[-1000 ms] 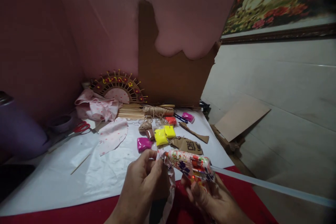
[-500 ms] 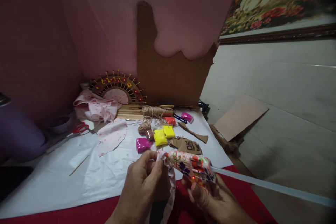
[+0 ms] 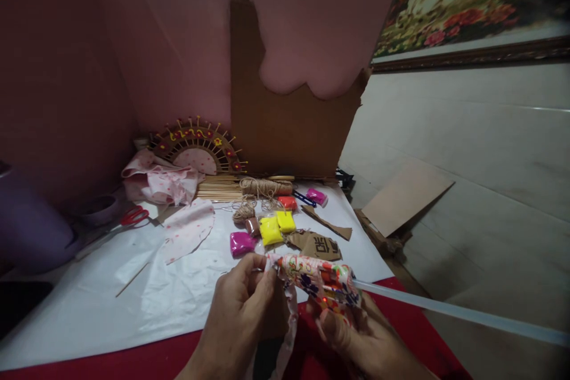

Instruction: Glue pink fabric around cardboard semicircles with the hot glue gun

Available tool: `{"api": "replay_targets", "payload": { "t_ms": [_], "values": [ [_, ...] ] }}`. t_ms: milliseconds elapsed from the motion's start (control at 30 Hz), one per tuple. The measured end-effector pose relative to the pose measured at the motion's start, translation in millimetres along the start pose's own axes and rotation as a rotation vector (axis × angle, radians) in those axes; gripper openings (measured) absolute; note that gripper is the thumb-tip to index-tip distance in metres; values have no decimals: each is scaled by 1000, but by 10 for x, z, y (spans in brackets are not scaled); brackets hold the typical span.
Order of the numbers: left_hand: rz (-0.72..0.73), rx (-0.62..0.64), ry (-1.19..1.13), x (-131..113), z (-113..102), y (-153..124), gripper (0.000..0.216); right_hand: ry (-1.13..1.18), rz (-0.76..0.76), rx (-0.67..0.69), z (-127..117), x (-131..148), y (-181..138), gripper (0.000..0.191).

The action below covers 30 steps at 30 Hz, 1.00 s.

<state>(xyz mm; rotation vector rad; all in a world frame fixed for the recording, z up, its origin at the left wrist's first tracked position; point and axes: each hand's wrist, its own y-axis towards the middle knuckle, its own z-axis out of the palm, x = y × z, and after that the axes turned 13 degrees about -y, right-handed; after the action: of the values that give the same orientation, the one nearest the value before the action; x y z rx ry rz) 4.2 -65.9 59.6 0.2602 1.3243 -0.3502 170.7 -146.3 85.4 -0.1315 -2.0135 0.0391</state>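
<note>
My right hand (image 3: 351, 332) is wrapped around the handle of a glue gun (image 3: 318, 279) with a colourful floral pattern. A small red light glows on it, and a long translucent glue stick (image 3: 445, 308) juts from its back end to the right. My left hand (image 3: 243, 303) pinches the edge of a pale pink piece of fabric (image 3: 289, 332) between thumb and forefinger. The glue gun's nozzle is right at that pinched edge; whether it touches is hidden by the fingers. Below the left hand, a dark brown surface shows beside the fabric.
Behind my hands lie yellow clay packets (image 3: 271, 231), a magenta packet (image 3: 243, 244), twine (image 3: 265, 187) and cardboard scraps (image 3: 314, 243). Leftward are a cut fabric piece (image 3: 189, 230), red-handled scissors (image 3: 135, 215) and a thin stick (image 3: 132, 280). A decorated half-round fan shape (image 3: 198, 139) stands behind.
The view has shifted very slightly. The glue gun has moved a touch left, and both hands keep their grips.
</note>
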Motion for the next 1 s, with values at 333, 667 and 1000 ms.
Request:
{"api": "replay_targets", "payload": {
  "t_ms": [333, 667, 1000],
  "values": [
    [-5, -19, 30, -18, 16, 10, 25, 30, 43, 4, -12, -2, -8, 49],
    [-8, 6, 14, 12, 11, -17, 25, -26, -36, -10, 9, 7, 1, 48],
    [-4, 27, 16, -11, 25, -7, 25, 2, -45, 17, 3, 20, -7, 53]
  ]
}}
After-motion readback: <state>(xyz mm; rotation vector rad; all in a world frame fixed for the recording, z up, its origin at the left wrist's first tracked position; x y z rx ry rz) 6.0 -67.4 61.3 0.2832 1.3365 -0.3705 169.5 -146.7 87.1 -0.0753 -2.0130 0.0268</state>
